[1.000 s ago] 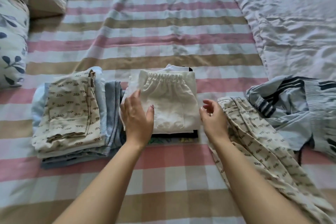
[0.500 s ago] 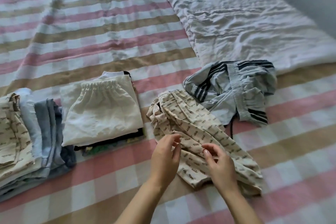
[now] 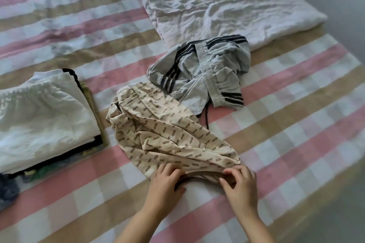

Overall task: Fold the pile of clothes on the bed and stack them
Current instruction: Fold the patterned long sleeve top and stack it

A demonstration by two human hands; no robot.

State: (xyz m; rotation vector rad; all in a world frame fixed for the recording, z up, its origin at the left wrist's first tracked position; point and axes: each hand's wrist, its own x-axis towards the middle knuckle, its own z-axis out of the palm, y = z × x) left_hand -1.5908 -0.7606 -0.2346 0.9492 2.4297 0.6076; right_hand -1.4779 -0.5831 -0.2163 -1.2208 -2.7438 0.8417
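A crumpled beige garment [image 3: 158, 130] with a small dark print lies on the striped bed [image 3: 286, 124] in the middle of the view. My left hand [image 3: 166, 181] and my right hand [image 3: 240, 185] both pinch its near hem, about a hand's width apart. Behind it lies an unfolded grey garment [image 3: 201, 69] with black stripes and an elastic waistband. At the left stands a stack of folded clothes [image 3: 43, 122] with a white piece on top and dark pieces beneath.
A wrinkled white quilt [image 3: 213, 0] covers the far right of the bed. The bed's right edge runs down to a grey floor [image 3: 335, 213]. A dark blue folded piece [image 3: 7, 189] shows at the left edge.
My view has swung right, so the left stacks slid out of sight. Both hands left the white stack, moved to the beige garment and now grip its near hem.
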